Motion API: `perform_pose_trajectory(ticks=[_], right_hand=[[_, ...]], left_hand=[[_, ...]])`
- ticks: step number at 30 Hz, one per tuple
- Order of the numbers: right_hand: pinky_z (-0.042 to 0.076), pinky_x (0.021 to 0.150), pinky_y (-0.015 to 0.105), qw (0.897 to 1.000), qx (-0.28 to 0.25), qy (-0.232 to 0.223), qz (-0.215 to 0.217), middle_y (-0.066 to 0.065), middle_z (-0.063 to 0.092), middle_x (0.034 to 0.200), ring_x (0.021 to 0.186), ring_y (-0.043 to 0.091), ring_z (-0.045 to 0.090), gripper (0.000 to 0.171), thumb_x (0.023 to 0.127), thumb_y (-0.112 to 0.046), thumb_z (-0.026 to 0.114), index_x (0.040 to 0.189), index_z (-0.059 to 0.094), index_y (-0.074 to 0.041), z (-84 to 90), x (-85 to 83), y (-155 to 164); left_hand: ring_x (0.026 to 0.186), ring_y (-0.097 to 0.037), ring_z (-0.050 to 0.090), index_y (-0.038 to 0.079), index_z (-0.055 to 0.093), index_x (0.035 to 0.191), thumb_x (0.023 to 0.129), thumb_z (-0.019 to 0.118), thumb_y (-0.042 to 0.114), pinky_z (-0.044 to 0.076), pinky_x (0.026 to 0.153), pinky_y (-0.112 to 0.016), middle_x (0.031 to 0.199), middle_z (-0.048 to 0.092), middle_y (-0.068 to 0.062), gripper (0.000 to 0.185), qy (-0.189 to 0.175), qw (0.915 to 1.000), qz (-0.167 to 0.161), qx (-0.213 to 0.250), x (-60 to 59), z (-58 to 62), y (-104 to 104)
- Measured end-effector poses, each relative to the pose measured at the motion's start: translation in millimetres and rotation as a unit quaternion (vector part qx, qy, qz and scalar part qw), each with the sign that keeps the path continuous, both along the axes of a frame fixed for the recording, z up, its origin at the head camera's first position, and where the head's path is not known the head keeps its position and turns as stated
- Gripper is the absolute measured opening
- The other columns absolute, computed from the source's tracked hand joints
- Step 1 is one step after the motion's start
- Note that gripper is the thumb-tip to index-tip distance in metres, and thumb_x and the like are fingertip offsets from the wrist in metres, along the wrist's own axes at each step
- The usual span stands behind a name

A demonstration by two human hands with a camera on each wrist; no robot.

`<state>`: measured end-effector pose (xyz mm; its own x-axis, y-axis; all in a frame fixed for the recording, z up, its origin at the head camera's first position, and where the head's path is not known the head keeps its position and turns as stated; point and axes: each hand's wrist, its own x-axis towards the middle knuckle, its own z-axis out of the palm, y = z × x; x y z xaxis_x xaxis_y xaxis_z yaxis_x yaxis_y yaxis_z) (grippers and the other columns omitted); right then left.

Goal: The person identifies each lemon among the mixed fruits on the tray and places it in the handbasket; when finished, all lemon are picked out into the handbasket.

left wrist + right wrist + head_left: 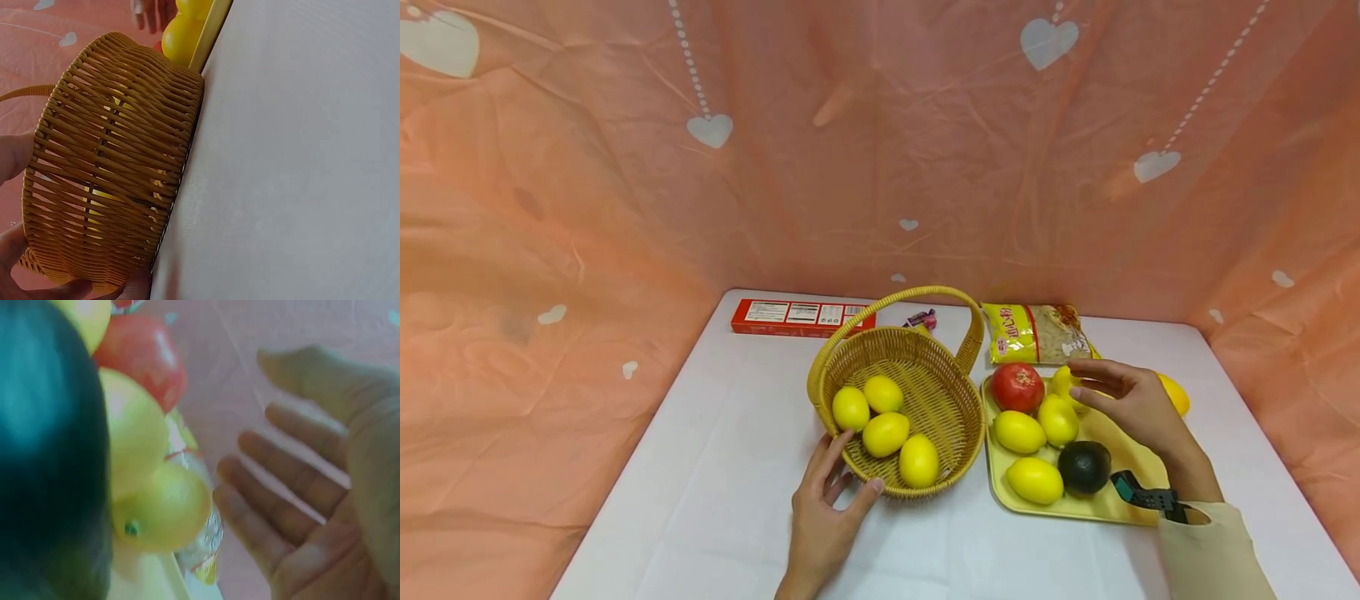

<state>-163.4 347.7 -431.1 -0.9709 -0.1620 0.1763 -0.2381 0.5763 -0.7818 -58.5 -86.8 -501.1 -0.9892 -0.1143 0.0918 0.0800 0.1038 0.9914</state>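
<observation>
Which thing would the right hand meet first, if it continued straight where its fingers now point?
The right hand would probably meet the yellow fruit nearest its fingertips; height is unclear, so it may pass above.

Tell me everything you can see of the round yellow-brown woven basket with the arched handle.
The round, yellow-brown basket looks like woven wicker, with gaps between the strands of its wall. One arched handle stands over its open top. It rests upright on the white-covered table, with four yellow lemon-like fruits inside, toward the left and near side. The person's left hand touches its near left side. A pale-yellow tray lies right of it; whether they touch is unclear.
</observation>
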Motion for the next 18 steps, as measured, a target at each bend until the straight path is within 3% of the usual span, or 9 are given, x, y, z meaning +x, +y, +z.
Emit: perform_pose_trajectory(ticks=[3, 7, 14, 18], right_hand=[[0.056, 0.086, 0.003, 0.998, 0.047, -0.014, -0.035, 0.024, 0.074, 0.138, 0.118, 0.020, 0.078, 0.050, 0.103, -0.021, 0.080, 0.146, 0.068, 0.001, -4.1, -4.1, 6], [0.053, 0.083, 0.000, 0.995, 0.072, -0.021, -0.059, 0.028, 0.072, 0.138, 0.125, 0.051, 0.070, 0.052, 0.103, -0.026, 0.081, 0.145, 0.068, 0.003, -10.0, -8.0, 9], [0.053, 0.080, 0.000, 0.991, 0.110, -0.035, -0.072, 0.031, 0.070, 0.140, 0.124, 0.054, 0.070, 0.059, 0.102, -0.033, 0.081, 0.145, 0.067, 0.005, -17.3, -12.6, 12], [0.069, 0.089, 0.028, 0.988, 0.130, -0.054, -0.062, 0.033, 0.065, 0.145, 0.124, 0.055, 0.070, 0.062, 0.103, -0.035, 0.080, 0.149, 0.064, 0.003, -21.4, -13.5, 14]], left_hand=[[0.156, -0.046, 0.045, 0.015, 0.060, 0.158, 0.093, 0.090, 0.013, 0.057, 0.115, -0.045, 0.176, 0.028, -0.028, 0.072, 0.001, 1.0000, 0.000, 0.002, -0.1, -0.5, 0], [0.156, -0.044, 0.046, 0.016, 0.059, 0.158, 0.092, 0.090, 0.012, 0.056, 0.115, -0.043, 0.177, 0.028, -0.026, 0.073, -0.002, 1.0000, -0.001, 0.005, -0.7, 0.3, 0], [0.156, -0.044, 0.046, 0.016, 0.059, 0.158, 0.093, 0.090, 0.012, 0.055, 0.116, -0.045, 0.177, 0.027, -0.027, 0.072, 0.002, 1.0000, -0.003, 0.006, -0.3, 1.5, 0], [0.155, -0.045, 0.047, 0.015, 0.060, 0.158, 0.093, 0.090, 0.014, 0.056, 0.116, -0.046, 0.176, 0.028, -0.027, 0.071, 0.004, 1.0000, -0.002, 0.006, 0.0, 2.0, 0]])
